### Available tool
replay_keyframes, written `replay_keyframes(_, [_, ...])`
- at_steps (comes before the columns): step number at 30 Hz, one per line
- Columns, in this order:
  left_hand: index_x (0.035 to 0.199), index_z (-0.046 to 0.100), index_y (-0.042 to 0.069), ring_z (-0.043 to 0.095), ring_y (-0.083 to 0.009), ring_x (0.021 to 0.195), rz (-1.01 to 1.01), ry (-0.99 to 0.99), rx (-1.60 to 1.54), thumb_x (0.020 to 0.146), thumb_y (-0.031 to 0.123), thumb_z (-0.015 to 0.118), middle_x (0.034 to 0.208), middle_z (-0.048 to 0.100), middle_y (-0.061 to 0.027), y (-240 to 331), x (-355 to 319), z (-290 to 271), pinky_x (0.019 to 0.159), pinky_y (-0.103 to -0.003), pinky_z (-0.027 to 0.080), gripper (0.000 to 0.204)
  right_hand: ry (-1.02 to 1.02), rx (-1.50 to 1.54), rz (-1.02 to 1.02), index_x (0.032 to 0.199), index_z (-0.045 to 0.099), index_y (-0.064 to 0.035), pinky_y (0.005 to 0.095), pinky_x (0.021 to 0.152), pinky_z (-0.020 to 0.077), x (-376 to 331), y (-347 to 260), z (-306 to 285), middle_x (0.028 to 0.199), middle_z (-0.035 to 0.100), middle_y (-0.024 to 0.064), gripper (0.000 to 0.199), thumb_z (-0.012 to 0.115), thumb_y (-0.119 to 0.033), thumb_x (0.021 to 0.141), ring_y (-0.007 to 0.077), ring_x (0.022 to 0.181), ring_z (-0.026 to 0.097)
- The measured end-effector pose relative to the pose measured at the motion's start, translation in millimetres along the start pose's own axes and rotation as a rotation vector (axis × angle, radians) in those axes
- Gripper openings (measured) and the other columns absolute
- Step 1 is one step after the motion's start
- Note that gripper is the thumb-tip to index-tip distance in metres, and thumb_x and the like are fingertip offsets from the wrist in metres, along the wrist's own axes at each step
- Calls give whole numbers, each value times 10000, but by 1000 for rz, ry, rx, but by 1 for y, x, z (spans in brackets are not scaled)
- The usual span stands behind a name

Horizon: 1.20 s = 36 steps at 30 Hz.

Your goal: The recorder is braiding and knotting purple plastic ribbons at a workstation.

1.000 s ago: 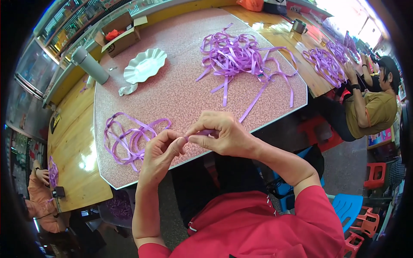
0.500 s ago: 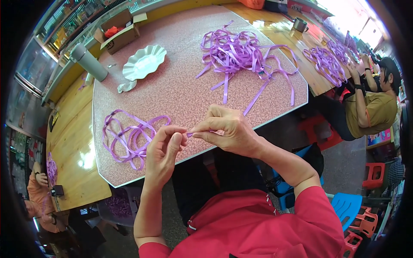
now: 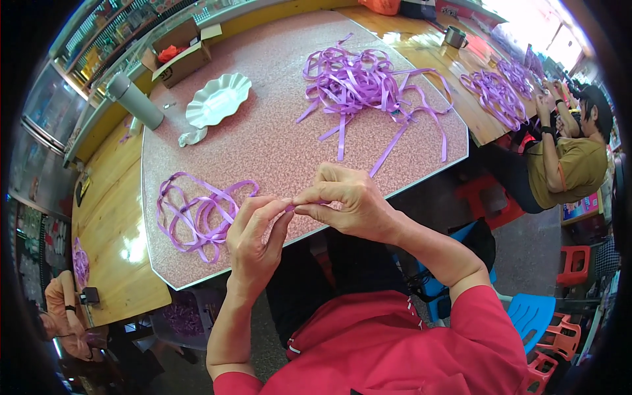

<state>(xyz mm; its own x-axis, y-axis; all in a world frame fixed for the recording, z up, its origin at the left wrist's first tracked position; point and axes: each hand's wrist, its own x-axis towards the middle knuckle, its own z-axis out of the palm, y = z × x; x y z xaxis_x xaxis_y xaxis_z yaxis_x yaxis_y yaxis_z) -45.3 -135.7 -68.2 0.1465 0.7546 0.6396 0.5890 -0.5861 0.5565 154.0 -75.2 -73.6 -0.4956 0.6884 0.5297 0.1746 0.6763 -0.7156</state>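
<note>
Nearest to us we see the red shirt (image 3: pixel 375 345) of the person, and from its sleeves both forearms reach forward to the near edge of the table (image 3: pixel 276 125). The left hand (image 3: pixel 253 240) and the right hand (image 3: pixel 345 201) meet there fingertip to fingertip, and between them is a small bit of purple ribbon (image 3: pixel 290 208). The right grip pinches this ribbon between thumb and fingers, the same as half a second ago. The left grip has changed: then its thumb and fingers stood a little apart, and now they are pressed together on the ribbon. How far the ribbon goes inside the palms we cannot tell. Just beyond the left hand lies a loose purple coil (image 3: pixel 209 232), in the same place as before. At the left, a co-worker in orange (image 3: pixel 56 299) has lowered the hand which was near a purple bundle (image 3: pixel 80 263). Farther on the table, to the right, we find a big tangled purple heap (image 3: pixel 359 82), unchanged. To the left and farther are a crumpled white tissue (image 3: pixel 193 137), a pale scalloped dish (image 3: pixel 219 100), a grey-green bottle (image 3: pixel 135 101) and, last, an open carton (image 3: pixel 182 64) with something red inside.
</note>
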Motion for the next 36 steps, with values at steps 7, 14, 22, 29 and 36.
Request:
replay_keyframes(7, [993,663,1,661,-221,795,-63,29,-36,846,-55,721,917,662,-118,-2,-2,-1,690,-316,523,167,-7,32,-50,1024,746,-66,328,677,486,2,-1,1,823,615,77,240,818,-96,796,212,789,618])
replay_keyframes(14, [971,647,0,647,-197,767,-110,-13,-60,857,-40,716,899,656,-110,1,-2,-1,679,-299,519,138,-18,87,8,965,738,-50,324,666,476,1,-3,0,816,608,66,163,797,-78,816,194,778,607])
replay_keyframes(22, [1075,624,5,639,-226,852,-121,-117,-88,864,-39,696,995,642,-132,2,1,-3,720,-323,520,227,-2,94,-8,931,731,-48,320,635,470,1,-7,1,800,601,68,134,783,-45,808,191,740,603])
replay_keyframes(29, [1067,657,8,642,-204,878,-184,-87,-153,872,-10,698,985,652,-107,5,4,-2,759,-301,499,200,-83,43,-3,934,716,-37,337,659,494,0,-7,-4,822,614,93,149,758,-13,793,231,786,640])
replay_keyframes(36, [975,649,-5,632,-200,837,-101,-155,-103,866,-21,702,970,654,-108,0,1,-2,741,-305,501,122,-112,14,-13,942,713,-34,348,665,501,1,-6,-6,838,613,105,153,747,-8,795,258,785,642])
